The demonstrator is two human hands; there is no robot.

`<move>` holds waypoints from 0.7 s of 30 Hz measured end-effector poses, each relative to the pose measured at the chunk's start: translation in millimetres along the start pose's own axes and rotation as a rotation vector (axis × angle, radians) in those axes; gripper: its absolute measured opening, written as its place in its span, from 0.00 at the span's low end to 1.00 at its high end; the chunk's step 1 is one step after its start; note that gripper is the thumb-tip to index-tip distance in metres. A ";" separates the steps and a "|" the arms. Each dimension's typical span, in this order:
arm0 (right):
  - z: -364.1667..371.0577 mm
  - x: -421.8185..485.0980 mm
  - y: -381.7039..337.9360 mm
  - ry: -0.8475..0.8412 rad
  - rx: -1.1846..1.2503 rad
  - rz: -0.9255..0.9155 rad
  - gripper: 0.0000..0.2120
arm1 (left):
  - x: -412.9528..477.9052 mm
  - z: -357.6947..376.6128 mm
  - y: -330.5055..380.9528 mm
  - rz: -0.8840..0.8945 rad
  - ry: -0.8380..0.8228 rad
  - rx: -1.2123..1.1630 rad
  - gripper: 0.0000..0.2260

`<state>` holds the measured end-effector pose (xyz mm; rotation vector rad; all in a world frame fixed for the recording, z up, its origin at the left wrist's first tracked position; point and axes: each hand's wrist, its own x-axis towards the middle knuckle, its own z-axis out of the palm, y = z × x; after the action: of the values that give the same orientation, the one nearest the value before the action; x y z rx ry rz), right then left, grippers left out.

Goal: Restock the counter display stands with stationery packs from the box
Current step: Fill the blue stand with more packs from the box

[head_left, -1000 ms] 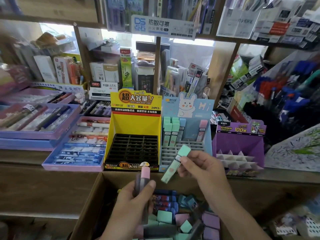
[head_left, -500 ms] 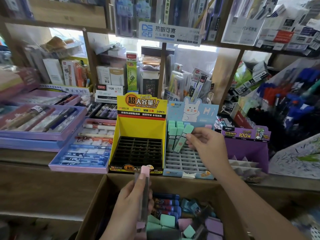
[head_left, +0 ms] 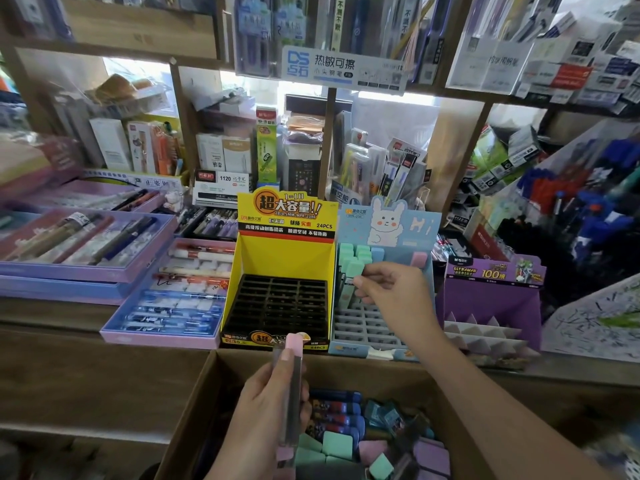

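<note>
Purple trays (head_left: 86, 271) of pens fill the left side of a wooden table (head_left: 52, 317) in a crowded stationery shop. Next to them is a yellow stand (head_left: 284, 261) with a black grid of slots at its base. Below it, the person's left hand (head_left: 270, 417) is curled round a slim pink-capped pack (head_left: 294, 344), holding it upright over an open cardboard box (head_left: 194, 410) that sits against the table's front edge. Loose packs (head_left: 337, 445) with green, pink and purple caps lie inside the box. To the right, a blue stand (head_left: 408, 230) with a cartoon rabbit on its back card has several green-topped packs in its rear rows, along with one blue and one pink. The right hand (head_left: 398, 296) reaches over this stand, thumb and fingers pinching a green-capped pack (head_left: 355, 268). The pack is upright beside the others at the back, though it is unclear whether its lower end is already in a slot. Farther right is a purple stand (head_left: 491, 303) with white zigzag dividers.
</note>
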<state>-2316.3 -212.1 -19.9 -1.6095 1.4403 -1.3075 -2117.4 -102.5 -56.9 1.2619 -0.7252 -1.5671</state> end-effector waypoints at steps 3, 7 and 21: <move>4.9 2.7 2.6 -0.006 -0.032 -0.001 0.13 | 1.3 -0.6 0.2 -0.007 0.007 -0.009 0.21; 5.8 4.0 5.1 0.002 -0.055 0.007 0.13 | 1.1 -1.6 -1.1 -0.034 -0.015 -0.018 0.21; 6.5 -37.2 -7.9 -0.019 0.028 0.108 0.04 | 5.6 -5.2 -0.8 -0.040 -0.052 -0.136 0.21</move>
<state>-2304.4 -175.7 -24.9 -1.5001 1.4704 -1.2426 -2112.7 -106.8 -61.3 1.1463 -0.6186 -1.6580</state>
